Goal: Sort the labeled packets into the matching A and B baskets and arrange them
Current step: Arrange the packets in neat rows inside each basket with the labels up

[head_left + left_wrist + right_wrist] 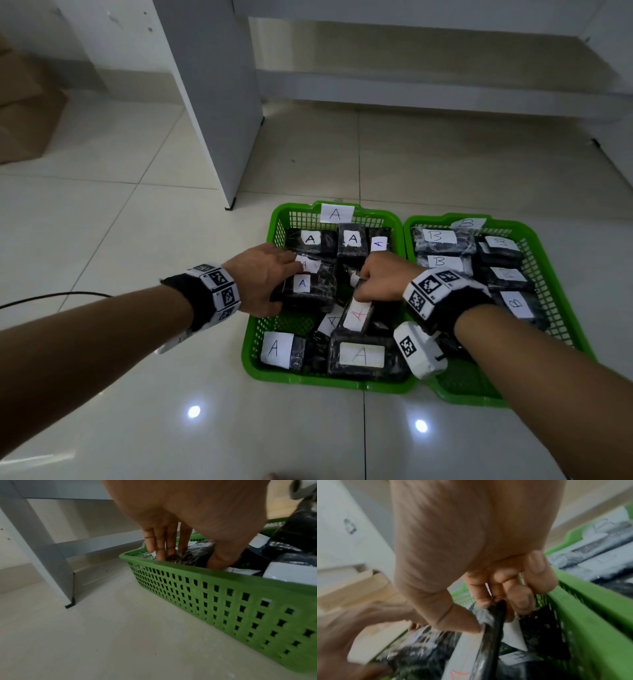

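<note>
Sorting looks done; what's left is tidying, by my read. L to R: left hand [262, 279] is over the A basket [260, 363] at its 9 o'clock side, fingers and thumb clamped round a blue-A packet [308, 291]. Right hand [380, 279], near centre, pinches the top edge of a red-A packet [358, 313] standing tilted. Other A packets lie jumbled, esp. toward 6 o'clock. B basket [548, 260], touching at 3 o'clock, holds only B packets [442, 240] as far as seen, in rough rows.
</note>
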